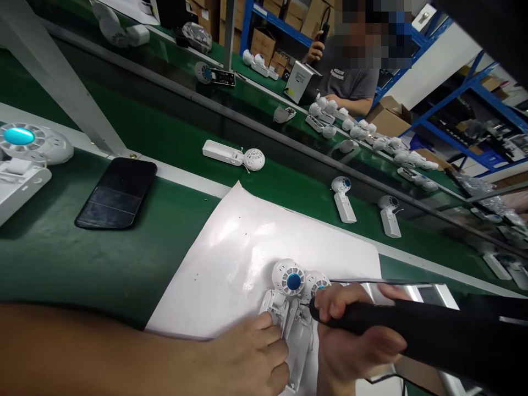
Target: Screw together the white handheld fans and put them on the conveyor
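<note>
Low in the picture, my left hand [258, 355] curls its fingers around a white folding handheld fan [289, 278] with a blue centre. A second white fan [315, 283] lies right beside it, partly covered by my right hand [346, 330]. That hand is wrapped around a black electric screwdriver [383, 324], whose tip end points left at the hinge area of the fans. Whether the tip touches a screw I cannot tell. Both fans rest on a white sheet [231, 264]; their handles are partly hidden by my fingers.
A black phone [119, 192] and another fan [28, 146] lie at left. Beyond the sheet, a green conveyor belt [173, 143] carries several spaced-out fans [235, 155]. A metal post [70, 77] rises at left. Across the line a co-worker [350, 82] holds a dark tool.
</note>
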Available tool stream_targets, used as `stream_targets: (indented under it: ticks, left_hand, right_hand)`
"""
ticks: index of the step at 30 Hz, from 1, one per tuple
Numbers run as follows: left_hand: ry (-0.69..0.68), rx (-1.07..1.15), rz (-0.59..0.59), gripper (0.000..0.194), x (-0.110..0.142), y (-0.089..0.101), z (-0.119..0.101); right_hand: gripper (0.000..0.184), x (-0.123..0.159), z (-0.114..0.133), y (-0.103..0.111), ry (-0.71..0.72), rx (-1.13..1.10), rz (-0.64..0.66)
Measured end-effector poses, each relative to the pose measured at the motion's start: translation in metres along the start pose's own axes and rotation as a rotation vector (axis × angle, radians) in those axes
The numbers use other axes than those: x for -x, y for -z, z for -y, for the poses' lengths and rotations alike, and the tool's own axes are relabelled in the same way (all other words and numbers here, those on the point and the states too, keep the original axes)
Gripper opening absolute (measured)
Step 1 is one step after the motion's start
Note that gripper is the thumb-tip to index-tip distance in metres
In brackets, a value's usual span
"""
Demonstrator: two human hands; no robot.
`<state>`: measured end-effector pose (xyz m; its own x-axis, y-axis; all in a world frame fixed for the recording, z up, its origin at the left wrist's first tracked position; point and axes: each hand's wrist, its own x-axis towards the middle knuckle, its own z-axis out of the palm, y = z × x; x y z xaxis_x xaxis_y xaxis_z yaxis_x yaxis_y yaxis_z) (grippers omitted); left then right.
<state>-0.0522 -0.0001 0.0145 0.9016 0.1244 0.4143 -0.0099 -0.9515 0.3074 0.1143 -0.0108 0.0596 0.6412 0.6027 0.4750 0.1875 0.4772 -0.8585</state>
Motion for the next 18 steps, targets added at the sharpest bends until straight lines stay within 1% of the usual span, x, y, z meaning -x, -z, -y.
stream_targets:
  ticks: [4,6,9,12,14,15,17,18]
  left_hand:
    - [0.004,0.001,-0.009,0.018,-0.001,0.002,-0.004]
    - [0.010,-0.014,-0.014,0.018,0.001,0.002,-0.004]
    - [-0.020,-0.023,0.004,0.015,0.006,0.004,-0.001]
    - [-0.074,0.001,0.005,0.015,0.011,0.008,0.005]
    - [-0.074,0.008,-0.011,0.013,0.015,0.010,0.006]
    - [-0.066,0.013,-0.009,0.012,0.016,0.010,0.005]
    - [-0.049,0.014,0.007,0.009,0.019,0.009,0.001]
    - [-0.044,0.010,0.009,0.009,0.020,0.008,-0.001]
  right_hand:
    - [0.045,0.002,-0.010,-0.003,-0.027,-0.031,0.041]
    - [0.041,0.005,-0.013,-0.005,-0.013,-0.035,0.046]
    - [0.038,0.009,-0.019,-0.010,0.017,-0.014,0.071]
    - [0.043,0.012,-0.019,-0.011,0.038,0.017,0.141]
    - [0.054,0.012,-0.008,-0.007,0.065,0.014,0.164]
    - [0.059,0.011,0.000,-0.002,0.098,0.020,0.145]
    - [0.060,0.006,0.021,0.012,0.219,0.080,0.008]
    - [0.052,0.001,0.031,0.021,0.295,0.204,-0.093]
